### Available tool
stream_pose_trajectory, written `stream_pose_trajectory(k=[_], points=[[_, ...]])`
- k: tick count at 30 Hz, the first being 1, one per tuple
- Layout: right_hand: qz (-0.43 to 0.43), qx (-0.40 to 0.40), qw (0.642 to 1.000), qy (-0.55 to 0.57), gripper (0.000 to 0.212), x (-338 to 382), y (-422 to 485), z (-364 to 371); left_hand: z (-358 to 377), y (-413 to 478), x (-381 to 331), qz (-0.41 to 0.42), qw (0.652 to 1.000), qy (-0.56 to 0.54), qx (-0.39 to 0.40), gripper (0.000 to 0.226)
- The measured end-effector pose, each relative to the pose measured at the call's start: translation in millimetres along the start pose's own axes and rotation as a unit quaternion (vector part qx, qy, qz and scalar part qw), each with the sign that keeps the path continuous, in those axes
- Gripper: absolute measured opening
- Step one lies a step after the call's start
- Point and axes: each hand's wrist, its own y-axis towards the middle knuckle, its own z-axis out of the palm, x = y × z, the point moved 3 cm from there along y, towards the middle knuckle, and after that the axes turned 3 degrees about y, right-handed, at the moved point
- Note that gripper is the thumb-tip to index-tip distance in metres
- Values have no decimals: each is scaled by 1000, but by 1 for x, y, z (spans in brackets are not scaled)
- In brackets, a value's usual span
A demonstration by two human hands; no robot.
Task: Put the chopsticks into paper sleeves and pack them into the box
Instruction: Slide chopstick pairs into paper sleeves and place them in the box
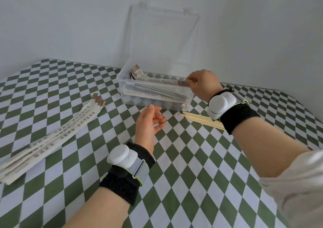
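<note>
A clear plastic box (pixel 132 97) stands open at the back of the table with several sleeved chopsticks lying inside. My right hand (pixel 202 84) pinches one end of a sleeved pair (pixel 157 80) that slants over the box's front right rim, its far end inside the box. My left hand (pixel 148 123) hovers in front of the box, fingers relaxed and empty. A stack of empty printed paper sleeves (pixel 57 131) lies at the left. Several bare wooden chopsticks (pixel 199 119) lie on the table under my right wrist.
The box's clear lid (pixel 164 33) stands upright against the white wall. A green and white checkered cloth (pixel 183 158) covers the table. Both wrists wear black bands with white devices.
</note>
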Motion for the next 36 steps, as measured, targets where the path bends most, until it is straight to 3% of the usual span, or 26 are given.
stream_pose_trajectory(k=[4, 12, 15, 20, 22, 28, 31, 33, 34, 36], points=[[15, 67, 995, -67, 64, 5, 1, 17, -2, 2, 1, -7, 1000, 10, -8, 29], [33, 144, 981, -122, 76, 11, 4, 24, -2, 4, 1, -29, 999, 20, -18, 29], [47, 136, 986, -85, 76, 13, 3, 17, -2, 4, 1, -32, 999, 20, -25, 30], [35, -63, 996, 46, 46, 7, -29, -11, -3, 0, -2, -31, 999, 34, -29, 26], [21, -107, 990, 86, 37, 7, -54, -8, -4, -1, -6, -33, 998, 31, -39, 22], [74, 26, 991, 105, 24, 8, -120, 34, -30, -7, -21, -86, 994, 14, -63, 9], [94, 56, 987, 119, 23, 4, -133, 47, -56, -3, -43, -75, 990, 98, -64, 7], [92, 45, 986, 131, 21, 1, -141, 53, -78, 4, -63, -25, 970, 226, -86, 14], [81, 33, 988, 130, 20, 1, -144, 57, -91, 7, -74, 13, 941, 319, -109, 21], [66, 20, 990, 119, 21, 0, -147, 59, -113, 16, -90, 59, 848, 507, -146, 29]])
